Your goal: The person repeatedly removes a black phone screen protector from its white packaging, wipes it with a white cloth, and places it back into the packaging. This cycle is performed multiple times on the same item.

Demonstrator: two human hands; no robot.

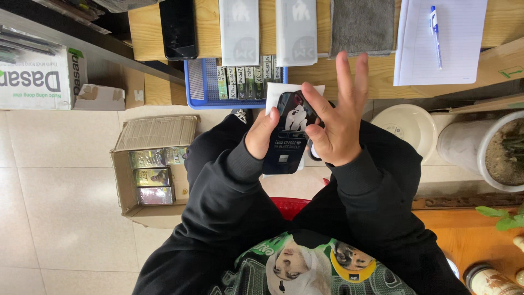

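left hand [261,136] grips the left edge of a dark flat package [287,134], thumb pressed on its front face, remaining digits hidden behind it. right hand [334,123] meets the package's right edge: thumb and index finger pinch at the upper right corner, the other three digits spread wide and point up, touching nothing. package is held upright between both hands, above the lap, in front of the wooden table [147,27] edge; a white sheet [278,90] sits behind its top. both arms are in black sleeves.

surroundings: blue basket [199,82] just below the table edge, holding a row of slim boxes stood on end. on the table: black phone [178,27], two grey flat packs [239,30], grey cloth [361,24], white paper [461,41] with a blue pen [435,33] lying on it. open cardboard box [153,169] on the tiled floor to the left, with small packages inside. white potted plant [480,150] at right.
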